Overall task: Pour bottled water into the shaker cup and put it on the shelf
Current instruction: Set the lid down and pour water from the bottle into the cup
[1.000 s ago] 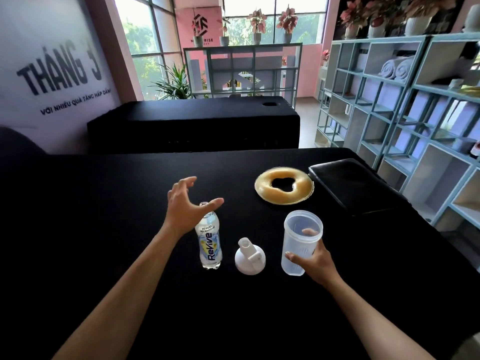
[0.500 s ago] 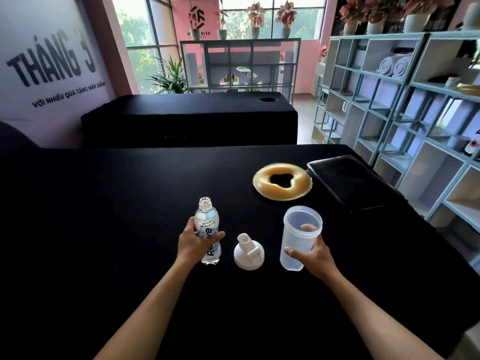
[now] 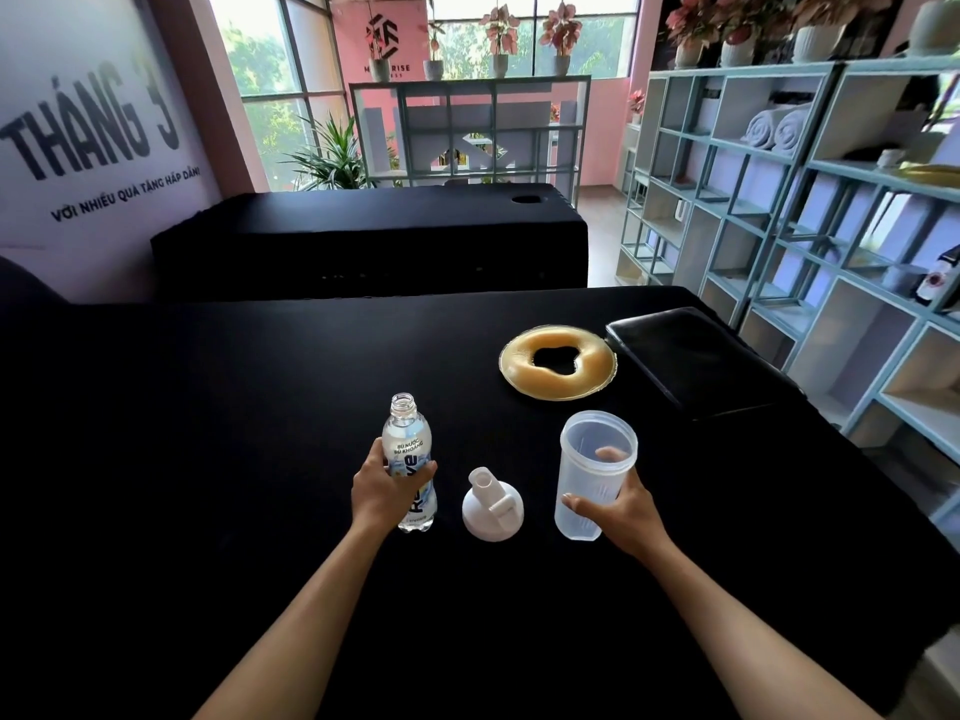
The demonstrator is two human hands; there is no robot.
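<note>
Two hands, both gripping: left hand [image 3: 387,493] wraps one uncapped water bottle [image 3: 409,454], right hand [image 3: 621,506] wraps one empty shaker cup [image 3: 592,472] — both upright on black worktop [image 3: 208,433]. One white lid [image 3: 492,506] between them.

A yellow ring-shaped cushion [image 3: 558,362] lies on the black table [image 3: 208,433]. Just beside it, on the right, lies a flat black pad [image 3: 691,358]. Another black table [image 3: 374,241] stands behind. Rolled white towels [image 3: 774,128] sit high up. Potted pink plants [image 3: 530,39] stand by the window.
</note>
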